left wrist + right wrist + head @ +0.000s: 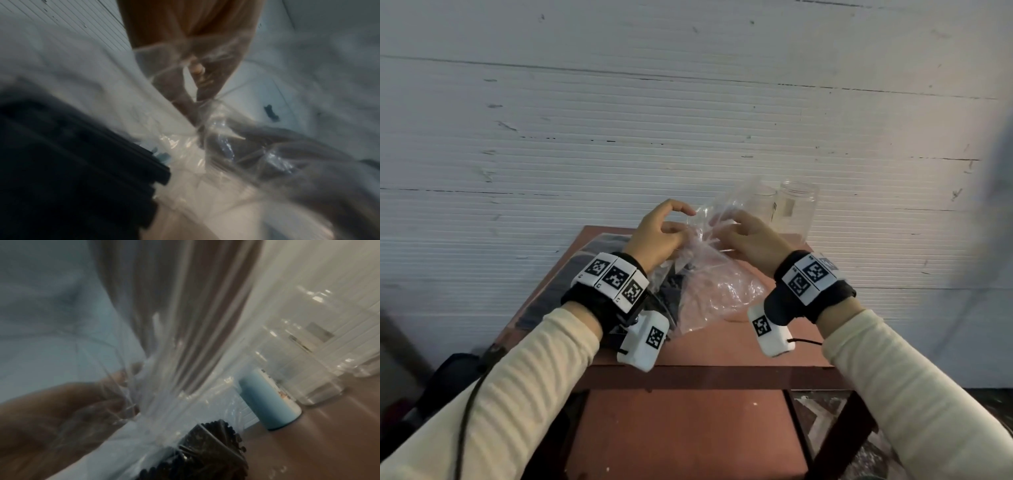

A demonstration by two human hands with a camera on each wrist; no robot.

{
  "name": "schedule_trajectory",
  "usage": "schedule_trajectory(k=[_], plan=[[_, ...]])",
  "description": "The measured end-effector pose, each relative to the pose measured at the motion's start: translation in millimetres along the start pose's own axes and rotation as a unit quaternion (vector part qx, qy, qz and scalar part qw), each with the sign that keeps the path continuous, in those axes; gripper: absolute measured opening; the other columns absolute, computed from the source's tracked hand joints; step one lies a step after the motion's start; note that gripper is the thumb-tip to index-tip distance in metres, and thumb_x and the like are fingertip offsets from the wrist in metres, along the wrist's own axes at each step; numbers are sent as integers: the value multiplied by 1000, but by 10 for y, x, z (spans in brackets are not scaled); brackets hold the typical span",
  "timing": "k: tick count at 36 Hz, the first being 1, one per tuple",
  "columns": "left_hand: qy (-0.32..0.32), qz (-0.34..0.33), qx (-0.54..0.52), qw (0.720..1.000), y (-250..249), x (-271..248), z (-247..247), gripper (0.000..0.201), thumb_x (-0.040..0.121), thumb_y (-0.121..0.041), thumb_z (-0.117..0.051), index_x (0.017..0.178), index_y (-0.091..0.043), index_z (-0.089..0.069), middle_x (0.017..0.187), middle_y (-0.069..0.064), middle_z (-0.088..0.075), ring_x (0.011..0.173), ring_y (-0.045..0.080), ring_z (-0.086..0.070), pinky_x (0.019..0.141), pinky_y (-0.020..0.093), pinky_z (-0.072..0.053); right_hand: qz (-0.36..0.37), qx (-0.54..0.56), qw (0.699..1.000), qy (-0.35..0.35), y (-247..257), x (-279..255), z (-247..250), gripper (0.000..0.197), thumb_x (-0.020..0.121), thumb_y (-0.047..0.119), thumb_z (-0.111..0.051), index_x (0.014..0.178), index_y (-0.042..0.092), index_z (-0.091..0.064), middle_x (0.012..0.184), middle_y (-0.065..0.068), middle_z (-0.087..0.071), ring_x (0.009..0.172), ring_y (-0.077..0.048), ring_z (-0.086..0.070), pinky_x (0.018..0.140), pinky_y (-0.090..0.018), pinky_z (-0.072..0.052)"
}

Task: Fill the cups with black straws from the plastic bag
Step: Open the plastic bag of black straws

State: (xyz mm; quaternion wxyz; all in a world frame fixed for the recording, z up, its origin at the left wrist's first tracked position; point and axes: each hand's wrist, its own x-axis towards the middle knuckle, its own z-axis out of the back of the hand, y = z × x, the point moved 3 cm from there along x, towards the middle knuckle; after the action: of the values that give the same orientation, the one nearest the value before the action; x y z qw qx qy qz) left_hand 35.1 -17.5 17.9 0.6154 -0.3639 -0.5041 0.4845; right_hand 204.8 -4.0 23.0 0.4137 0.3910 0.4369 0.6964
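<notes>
Above the table (722, 346), both hands pinch the gathered neck of the plastic bag (709, 274): left hand (657, 236) and right hand (753, 240) close together. The film looks thin, slippery and limp; the black straws (207, 447) inside look light. The cups (796, 209) stand behind the bag.

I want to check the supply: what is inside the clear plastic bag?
Inside the plastic bag, a bundle of black straws shows, ends toward the right wrist camera. Their number is hidden by crumpled film and both hands.

Red-brown table (722, 349) under clear cups (798, 209)
</notes>
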Motion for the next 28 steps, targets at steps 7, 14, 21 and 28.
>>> schedule_trajectory(k=[7,14,21,28], plan=[[5,-1,-5,1000,45,-4,-12,25,84,-7,-73,100,-26,-67,92,12,-72,85,36,-69,84,50,-57,36,-35,999,-8,28,-126,173,18,88,-7,-60,107,-6,-61,103,-25,-69,79,-18,-69,72,-25,-59],[60,-28,77,995,-56,8,-234,21,89,-21,-68,108,-29,-66,96,1,-71,84,14,-66,81,31,-54,56,-41,996,-49,58,-344,465,15,87,-5,-64,101,-2,-66,91,-14,-73,74,-9,-70,66,-21,-57],[78,-63,249,963,-191,-22,-547,34,89,-26,-66,122,-29,-66,110,-5,-63,100,12,-59,89,23,-43,53,-95,992,-60,9,-506,661,11,86,-5,-65,96,-6,-66,78,-9,-72,68,-7,-69,62,-18,-55],[72,-110,138,982,-468,-75,-739,14,86,-28,-72,96,-18,-70,84,-3,-69,76,13,-66,76,30,-56,58,-93,992,-67,-17,-597,689,6,84,0,-69,89,3,-67,72,-3,-73,67,-11,-70,63,-21,-55]])
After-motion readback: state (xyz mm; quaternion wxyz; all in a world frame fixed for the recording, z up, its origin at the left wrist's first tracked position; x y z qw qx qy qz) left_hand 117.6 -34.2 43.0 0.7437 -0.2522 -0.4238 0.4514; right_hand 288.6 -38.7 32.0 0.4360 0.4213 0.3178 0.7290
